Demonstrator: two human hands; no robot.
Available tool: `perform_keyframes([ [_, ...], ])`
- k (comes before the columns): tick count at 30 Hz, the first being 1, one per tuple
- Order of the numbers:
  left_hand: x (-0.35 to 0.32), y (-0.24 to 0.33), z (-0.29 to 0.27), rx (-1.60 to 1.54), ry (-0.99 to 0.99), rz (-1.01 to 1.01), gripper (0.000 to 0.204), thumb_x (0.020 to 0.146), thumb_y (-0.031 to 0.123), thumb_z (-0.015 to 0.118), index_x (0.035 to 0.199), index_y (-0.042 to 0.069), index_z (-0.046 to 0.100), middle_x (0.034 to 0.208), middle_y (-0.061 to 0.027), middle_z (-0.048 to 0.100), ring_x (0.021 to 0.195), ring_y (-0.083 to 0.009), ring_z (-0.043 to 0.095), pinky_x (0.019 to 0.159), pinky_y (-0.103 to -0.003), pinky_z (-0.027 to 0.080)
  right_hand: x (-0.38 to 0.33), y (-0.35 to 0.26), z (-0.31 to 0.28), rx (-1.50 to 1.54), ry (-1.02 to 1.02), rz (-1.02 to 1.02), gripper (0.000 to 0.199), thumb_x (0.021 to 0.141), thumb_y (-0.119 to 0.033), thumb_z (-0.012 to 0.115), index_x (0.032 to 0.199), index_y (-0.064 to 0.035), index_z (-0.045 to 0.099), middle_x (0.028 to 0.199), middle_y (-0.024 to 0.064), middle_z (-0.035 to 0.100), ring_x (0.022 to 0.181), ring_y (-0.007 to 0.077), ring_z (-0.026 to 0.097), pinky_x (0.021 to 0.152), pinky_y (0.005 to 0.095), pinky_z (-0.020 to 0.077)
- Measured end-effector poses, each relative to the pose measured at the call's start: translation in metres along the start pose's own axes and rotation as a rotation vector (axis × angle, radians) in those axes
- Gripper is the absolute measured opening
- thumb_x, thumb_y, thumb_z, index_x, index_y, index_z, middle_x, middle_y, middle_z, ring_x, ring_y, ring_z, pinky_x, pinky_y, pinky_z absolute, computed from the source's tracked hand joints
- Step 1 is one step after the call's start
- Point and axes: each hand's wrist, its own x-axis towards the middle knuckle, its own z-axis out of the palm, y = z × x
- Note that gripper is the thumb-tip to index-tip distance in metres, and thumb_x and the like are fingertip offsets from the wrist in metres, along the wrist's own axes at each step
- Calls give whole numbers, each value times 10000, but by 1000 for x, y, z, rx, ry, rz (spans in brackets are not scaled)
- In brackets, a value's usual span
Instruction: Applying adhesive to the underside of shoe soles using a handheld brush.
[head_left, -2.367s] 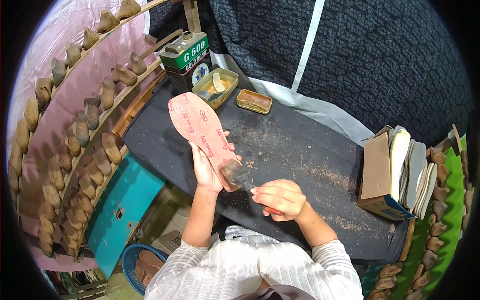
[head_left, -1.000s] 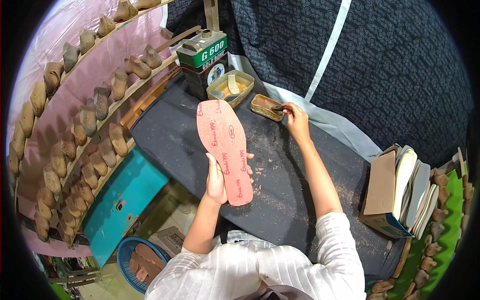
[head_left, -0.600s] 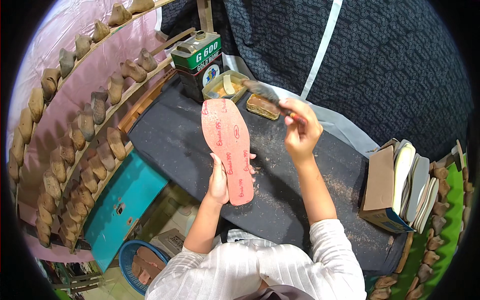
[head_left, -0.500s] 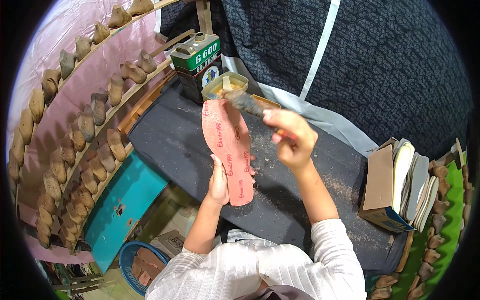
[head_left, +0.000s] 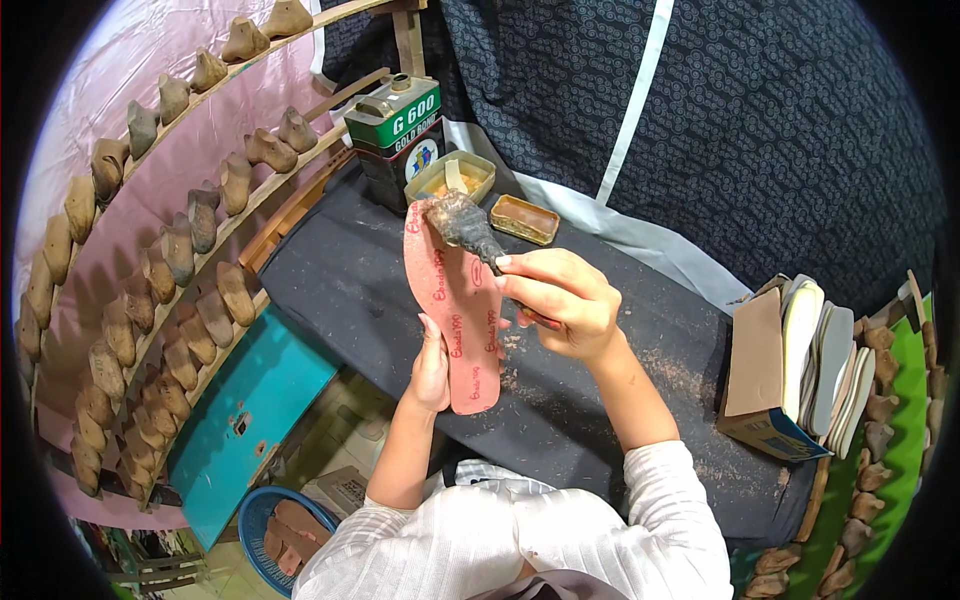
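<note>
My left hand [head_left: 431, 368] is closed around the side of a pink insole [head_left: 474, 362] with red printing, held up above the dark table. Between the fingers of my right hand [head_left: 572, 303] is a brush [head_left: 461, 222], its broad head caked with dark, dried glue. That head lies over the upper, wider end of the insole, hiding part of it; it appears to touch the surface. Just beyond the insole stands a yellowish tub [head_left: 487, 182] of amber glue with a pale flat stick in it. A shallow rectangular tin [head_left: 525, 219] is beside it.
A green and black metal can [head_left: 386, 170] stands behind the tub. On the right, a cardboard box [head_left: 752, 375] holds several insoles. Racks of wooden shoe lasts [head_left: 203, 220] curve along the left. A blue basket [head_left: 252, 535] with pink pieces sits on the floor.
My right hand has come down and slightly left. The brush head has shifted left across the insole's upper end, uncovering the rectangular tin. My left hand stays almost in place.
</note>
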Motion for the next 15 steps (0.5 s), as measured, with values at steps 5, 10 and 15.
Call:
perform_keyframes([
  [5, -1, 2, -3, -12, 26, -20, 767, 890, 646, 116, 1320, 64, 368, 1131, -130, 548, 860, -207, 591, 715, -353, 529, -5, -10, -7, 9, 3, 40, 283, 593, -8, 675, 875, -9, 654, 862, 128, 648, 737, 264, 640, 677, 327, 520],
  [10, -2, 1, -8, -52, 39, -46, 781, 881, 659, 113, 1294, 59, 394, 1122, -143, 555, 854, -211, 593, 710, -356, 537, -4, -11, -14, 92, -33, 118, 209, 621, 24, 601, 825, 35, 646, 807, 150, 658, 758, 267, 654, 662, 323, 527],
  [15, 0, 2, -4, -24, 1, -49, 784, 884, 654, 113, 1272, 43, 412, 1104, -150, 561, 822, -218, 597, 681, -359, 545, -2, 0, -9, -46, 78, 95, 205, 648, 28, 617, 852, 28, 641, 822, 150, 660, 756, 268, 651, 670, 320, 525],
])
